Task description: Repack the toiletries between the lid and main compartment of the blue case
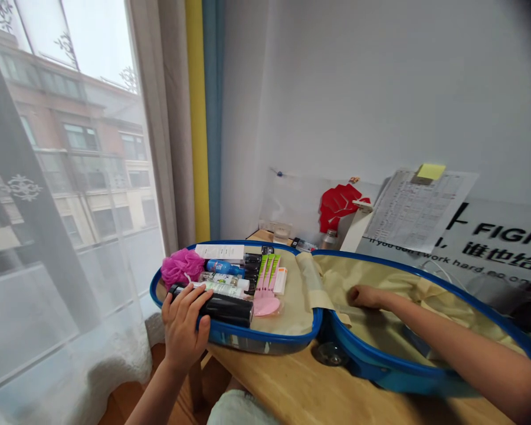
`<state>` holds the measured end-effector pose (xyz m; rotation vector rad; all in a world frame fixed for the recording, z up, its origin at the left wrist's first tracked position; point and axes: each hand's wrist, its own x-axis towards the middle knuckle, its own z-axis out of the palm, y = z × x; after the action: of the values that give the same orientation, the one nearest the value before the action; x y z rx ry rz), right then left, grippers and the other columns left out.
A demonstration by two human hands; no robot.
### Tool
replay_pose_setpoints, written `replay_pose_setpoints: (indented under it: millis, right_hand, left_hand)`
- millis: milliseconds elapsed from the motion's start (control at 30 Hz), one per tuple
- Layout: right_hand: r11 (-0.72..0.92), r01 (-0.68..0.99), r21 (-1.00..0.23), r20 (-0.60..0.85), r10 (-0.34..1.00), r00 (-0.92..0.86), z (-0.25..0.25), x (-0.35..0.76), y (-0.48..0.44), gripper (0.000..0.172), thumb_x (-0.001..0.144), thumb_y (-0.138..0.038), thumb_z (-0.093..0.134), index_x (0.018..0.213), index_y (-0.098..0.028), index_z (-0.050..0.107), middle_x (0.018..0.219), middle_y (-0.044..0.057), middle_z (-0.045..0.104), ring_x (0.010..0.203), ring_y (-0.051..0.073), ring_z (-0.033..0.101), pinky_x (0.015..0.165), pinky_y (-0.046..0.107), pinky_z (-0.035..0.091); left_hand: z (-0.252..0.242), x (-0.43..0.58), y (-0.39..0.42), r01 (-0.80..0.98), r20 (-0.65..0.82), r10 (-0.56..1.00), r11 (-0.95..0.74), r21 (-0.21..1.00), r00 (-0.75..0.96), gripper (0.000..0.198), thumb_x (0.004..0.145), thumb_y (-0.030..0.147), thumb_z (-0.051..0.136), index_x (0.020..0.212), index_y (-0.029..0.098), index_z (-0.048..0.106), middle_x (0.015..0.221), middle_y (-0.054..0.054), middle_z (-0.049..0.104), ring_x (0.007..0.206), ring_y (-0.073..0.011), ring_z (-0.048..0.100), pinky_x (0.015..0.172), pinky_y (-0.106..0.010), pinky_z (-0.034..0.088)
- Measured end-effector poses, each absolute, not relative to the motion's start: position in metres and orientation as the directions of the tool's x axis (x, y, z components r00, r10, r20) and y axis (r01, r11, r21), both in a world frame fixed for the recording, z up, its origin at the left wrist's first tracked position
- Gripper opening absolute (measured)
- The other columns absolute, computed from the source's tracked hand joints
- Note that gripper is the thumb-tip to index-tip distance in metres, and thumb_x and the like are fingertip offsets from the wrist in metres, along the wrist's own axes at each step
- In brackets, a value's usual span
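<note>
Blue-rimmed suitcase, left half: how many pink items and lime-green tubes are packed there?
Pink items: 2 (a pink mesh bath sponge, a pink rounded pad in clear wrap)
Lime-green tubes: 3
Total: 5

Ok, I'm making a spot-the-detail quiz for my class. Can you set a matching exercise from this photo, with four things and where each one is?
Things:
1. pink shower puff
2. black bottle
3. sticky note
4. right hand

Places:
A. Held by the left hand
B. On the printed sheet
C. On the yellow lining
D. At the left end of the suitcase

Pairs: 1-D, 2-A, 3-B, 4-C
</note>
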<state>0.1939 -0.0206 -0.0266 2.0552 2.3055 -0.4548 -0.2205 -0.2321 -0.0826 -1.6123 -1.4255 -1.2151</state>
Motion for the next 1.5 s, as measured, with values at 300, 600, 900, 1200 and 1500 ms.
replay_pose_setpoints:
  millis: [300, 600, 900, 1200, 1500]
  right_hand:
    - [-0.106, 0.846, -0.522, -0.227, 0.974, -0.019, 0.002, 0.201, -0.019, 0.018, 0.064, -0.011, 0.058, 0.079, -0.019, 0.065, 0.051, -0.001, 0.047, 0.052, 0.012, 0.047, 0.051, 0.025, 0.041]
    - [0.135, 0.484, -0.864, -0.019, 0.954, -0.3, 0.079, 0.152, -0.035, 0.036, 0.075, -0.024, 0.061, 0.11, -0.017, 0.062, 0.089, 0.006, 0.062, 0.073, 0.011, 0.055, 0.067, 0.021, 0.048]
    - [0.276, 0.503, -0.819, -0.036, 0.85, -0.526, 0.072, 0.033, -0.062, 0.022, 0.085, -0.018, 0.045, 0.103, -0.016, 0.058, 0.059, -0.005, 0.045, 0.049, 0.006, 0.038, 0.049, 0.019, 0.035]
    - [0.366, 0.669, -0.647, 0.155, 0.922, -0.354, 0.079, 0.061, -0.065, 0.017, 0.085, -0.021, 0.046, 0.098, -0.017, 0.056, 0.079, 0.003, 0.06, 0.065, 0.011, 0.049, 0.06, 0.023, 0.038]
    - [0.622, 0.608, -0.493, 0.074, 0.726, -0.684, 0.041, 0.114, -0.245, 0.025, 0.094, -0.036, 0.036, 0.101, -0.03, 0.059, 0.083, 0.001, 0.063, 0.071, 0.014, 0.057, 0.064, 0.026, 0.047]
  left_hand:
    - [-0.082, -0.221, -0.232, 0.98, 0.933, 0.36, -0.183, 0.084, -0.012, 0.034, 0.089, 0.026, 0.038, 0.117, 0.019, 0.057, 0.116, -0.01, 0.063, 0.121, -0.0245, 0.048, 0.111, -0.046, 0.018]
    - [-0.083, -0.221, -0.231, 0.977, 0.937, 0.35, -0.194, 0.091, -0.018, 0.035, 0.089, 0.028, 0.038, 0.118, 0.02, 0.057, 0.115, -0.009, 0.064, 0.12, -0.0244, 0.049, 0.111, -0.045, 0.018]
    - [-0.084, -0.221, -0.231, 0.977, 0.936, 0.35, -0.191, 0.098, -0.025, 0.036, 0.09, 0.03, 0.036, 0.118, 0.021, 0.058, 0.114, -0.01, 0.064, 0.12, -0.0247, 0.049, 0.111, -0.046, 0.019]
    - [-0.08, -0.22, -0.231, 0.977, 0.943, 0.333, -0.2, 0.08, -0.009, 0.035, 0.091, 0.028, 0.036, 0.117, 0.019, 0.057, 0.113, -0.011, 0.063, 0.12, -0.0245, 0.048, 0.11, -0.046, 0.019]
    - [-0.084, -0.222, -0.23, 0.978, 0.939, 0.342, -0.189, 0.085, -0.015, 0.036, 0.09, 0.028, 0.036, 0.117, 0.017, 0.057, 0.114, -0.012, 0.063, 0.121, -0.0257, 0.048, 0.11, -0.048, 0.019]
